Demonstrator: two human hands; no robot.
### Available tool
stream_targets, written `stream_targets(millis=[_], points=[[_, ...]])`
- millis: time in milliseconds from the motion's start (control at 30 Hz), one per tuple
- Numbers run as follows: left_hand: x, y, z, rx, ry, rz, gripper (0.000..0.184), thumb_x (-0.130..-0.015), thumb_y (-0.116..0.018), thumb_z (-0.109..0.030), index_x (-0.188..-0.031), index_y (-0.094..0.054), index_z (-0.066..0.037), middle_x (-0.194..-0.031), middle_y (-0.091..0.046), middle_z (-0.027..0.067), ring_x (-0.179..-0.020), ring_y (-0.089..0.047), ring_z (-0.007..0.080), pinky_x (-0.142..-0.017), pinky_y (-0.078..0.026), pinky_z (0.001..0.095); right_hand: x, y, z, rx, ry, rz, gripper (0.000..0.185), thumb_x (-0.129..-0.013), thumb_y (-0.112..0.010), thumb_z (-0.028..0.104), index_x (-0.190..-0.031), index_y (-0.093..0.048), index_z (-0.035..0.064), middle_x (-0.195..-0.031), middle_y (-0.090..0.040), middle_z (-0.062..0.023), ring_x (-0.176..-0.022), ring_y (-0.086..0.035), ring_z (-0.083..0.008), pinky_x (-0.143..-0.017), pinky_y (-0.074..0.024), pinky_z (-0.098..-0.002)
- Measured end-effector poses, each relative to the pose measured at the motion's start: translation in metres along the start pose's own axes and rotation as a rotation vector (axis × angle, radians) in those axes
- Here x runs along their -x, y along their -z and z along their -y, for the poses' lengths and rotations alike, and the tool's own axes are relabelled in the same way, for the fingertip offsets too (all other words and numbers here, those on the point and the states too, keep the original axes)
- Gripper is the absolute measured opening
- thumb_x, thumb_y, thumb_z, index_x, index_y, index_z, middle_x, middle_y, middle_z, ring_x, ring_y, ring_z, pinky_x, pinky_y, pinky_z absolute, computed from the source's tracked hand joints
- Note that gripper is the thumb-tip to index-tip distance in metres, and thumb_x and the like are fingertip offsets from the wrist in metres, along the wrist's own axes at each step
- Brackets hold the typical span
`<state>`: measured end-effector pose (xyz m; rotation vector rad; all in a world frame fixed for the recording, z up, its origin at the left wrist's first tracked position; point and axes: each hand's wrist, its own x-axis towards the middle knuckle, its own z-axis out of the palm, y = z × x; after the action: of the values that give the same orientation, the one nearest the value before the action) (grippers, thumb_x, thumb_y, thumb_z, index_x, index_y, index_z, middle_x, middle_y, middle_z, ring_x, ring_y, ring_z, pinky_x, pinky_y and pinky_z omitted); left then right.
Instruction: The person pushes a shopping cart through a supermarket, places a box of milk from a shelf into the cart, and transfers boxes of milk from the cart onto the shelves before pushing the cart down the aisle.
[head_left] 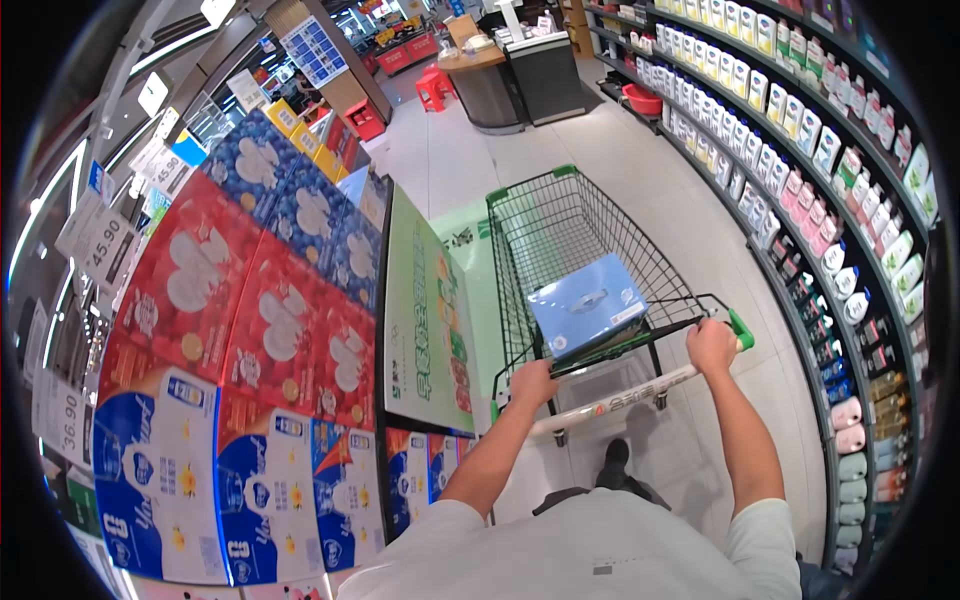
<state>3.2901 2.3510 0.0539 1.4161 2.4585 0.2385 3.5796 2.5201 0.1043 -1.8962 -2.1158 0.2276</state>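
Note:
A shopping cart (560, 215) of dark wire with green corners stands right in front of me. My left hand (532, 385) is closed round the left end of its pale handle bar. At the right end, beside the green corner piece, my right hand (712, 346) is wrapped round the cart's handle. A light blue box (588, 303) with a carrying handle on top lies in the near part of the basket, just beyond the bar and between my hands.
Stacked red, blue and white cartons (265, 310) and a green sign board (425, 320) line the left side. Shelves of bottles (740, 75) curve along the right. Ahead stand a counter (485, 85) and a red stool (434, 90) on the tiled floor.

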Motion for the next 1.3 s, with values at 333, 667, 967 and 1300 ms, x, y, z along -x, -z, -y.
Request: stream_targets(millis=[333,667,967,1300], points=[[-0.157,0.037,0.019,-0.009,0.068,-0.016,0.024,-0.076,-0.07,-0.034,-0.089,-0.072,-0.014,-0.083,-0.069,0.0116,-0.083,-0.067,0.0299,-0.073,-0.053,0.0424,-0.153,-0.043,0.086,0.006,0.113,0.022,0.028,-0.084,-0.055,0.027,-0.078,-0.069,0.0038,-0.081,-0.068,-0.0189,-0.076,-0.067,-0.0359,-0.071,-0.0524,-0.045],[-0.319,0.068,0.045,0.064,0.086,-0.022,0.023,-0.075,-0.067,-0.027,-0.092,-0.069,-0.012,-0.088,-0.069,0.0135,-0.087,-0.066,0.0328,-0.076,-0.052,0.0443,-0.295,-0.084,0.174,-0.018,0.123,0.019,0.028,-0.086,-0.054,0.029,-0.083,-0.069,0.0045,-0.084,-0.068,-0.019,-0.08,-0.065,-0.0372,-0.074,-0.0505,-0.0459],[-0.438,0.094,0.051,0.032,0.071,0.007,0.026,-0.077,-0.062,-0.023,-0.097,-0.065,-0.007,-0.091,-0.068,0.016,-0.088,-0.066,0.0335,-0.074,-0.053,0.0455,-0.421,-0.123,0.24,-0.005,0.145,-0.004,0.025,-0.085,-0.056,0.026,-0.083,-0.069,0.0047,-0.083,-0.068,-0.0186,-0.081,-0.066,-0.0379,-0.073,-0.0507,-0.0473],[-0.543,0.102,0.059,0.14,0.094,-0.104,0.025,-0.078,-0.064,-0.025,-0.094,-0.063,-0.005,-0.088,-0.068,0.0177,-0.085,-0.067,0.0349,-0.072,-0.053,0.0467,-0.539,-0.154,0.303,-0.014,0.211,-0.02,0.023,-0.082,-0.056,0.024,-0.082,-0.067,0.0037,-0.082,-0.067,-0.02,-0.08,-0.065,-0.0394,-0.073,-0.0502,-0.0483]])
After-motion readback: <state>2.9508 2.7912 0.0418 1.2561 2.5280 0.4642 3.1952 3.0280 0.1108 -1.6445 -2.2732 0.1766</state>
